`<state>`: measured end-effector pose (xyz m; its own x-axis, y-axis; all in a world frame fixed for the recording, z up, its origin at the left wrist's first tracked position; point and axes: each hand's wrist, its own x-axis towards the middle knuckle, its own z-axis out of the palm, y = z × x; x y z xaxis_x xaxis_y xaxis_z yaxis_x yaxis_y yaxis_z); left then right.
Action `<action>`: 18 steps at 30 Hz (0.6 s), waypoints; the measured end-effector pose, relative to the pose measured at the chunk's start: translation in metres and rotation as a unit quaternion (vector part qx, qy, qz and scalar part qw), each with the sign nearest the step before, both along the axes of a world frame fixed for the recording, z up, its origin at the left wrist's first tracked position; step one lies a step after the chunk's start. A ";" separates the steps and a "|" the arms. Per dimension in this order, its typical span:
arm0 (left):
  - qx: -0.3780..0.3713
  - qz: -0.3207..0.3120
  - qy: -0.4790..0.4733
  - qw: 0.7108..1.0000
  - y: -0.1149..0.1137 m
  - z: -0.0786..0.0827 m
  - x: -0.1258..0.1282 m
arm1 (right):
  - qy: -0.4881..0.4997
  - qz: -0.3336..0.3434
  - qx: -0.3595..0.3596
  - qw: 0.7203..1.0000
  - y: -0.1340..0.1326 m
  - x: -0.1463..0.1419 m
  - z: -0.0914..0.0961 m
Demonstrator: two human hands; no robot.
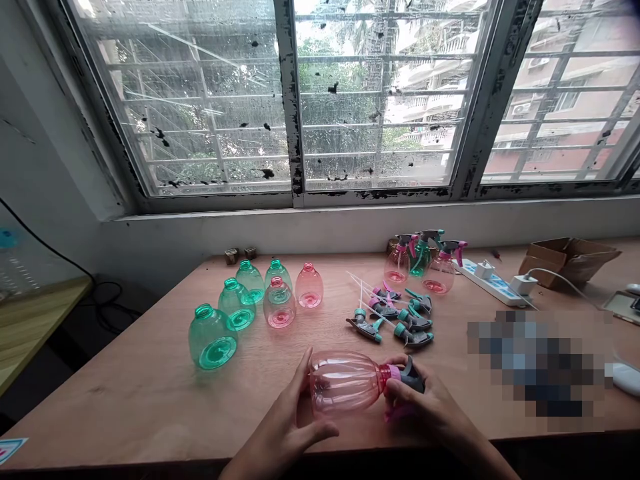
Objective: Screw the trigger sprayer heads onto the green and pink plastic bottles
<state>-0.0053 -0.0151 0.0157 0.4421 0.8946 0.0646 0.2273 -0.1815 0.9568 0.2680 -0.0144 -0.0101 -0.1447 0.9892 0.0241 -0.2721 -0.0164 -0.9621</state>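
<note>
A pink clear spray bottle [343, 381] lies on its side near the front edge of the wooden table [150, 393]. My left hand [287, 427] cups the bottle's base, fingers wrapped round it. My right hand [425, 407] is closed on the grey and pink trigger head [411, 377] at the bottle's neck. Several empty green bottles [213, 337] and pink bottles [279, 303] stand behind, to the left. A pile of loose trigger heads [400, 317] with white tubes lies behind the held bottle.
Three assembled spray bottles [425, 263] stand at the back right. A white power strip [493, 280] with chargers and a cardboard box [570, 257] lie further right. A blurred patch [543, 363] covers part of the table. A barred window [300, 100] runs behind.
</note>
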 end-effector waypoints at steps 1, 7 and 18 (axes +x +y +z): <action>-0.003 -0.003 -0.006 1.000 0.000 0.000 0.000 | -0.006 0.001 0.002 1.000 0.000 0.000 0.000; 0.006 0.002 0.017 1.000 0.002 -0.003 -0.002 | -0.006 -0.003 0.004 1.000 0.001 0.000 -0.001; -0.016 0.005 0.005 1.000 -0.001 0.003 0.001 | -0.018 -0.003 0.009 1.000 0.002 0.001 -0.004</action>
<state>-0.0044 -0.0163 0.0185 0.4333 0.9007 0.0313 0.2395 -0.1486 0.9595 0.2690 -0.0129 -0.0139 -0.1395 0.9896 0.0365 -0.2367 0.0025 -0.9716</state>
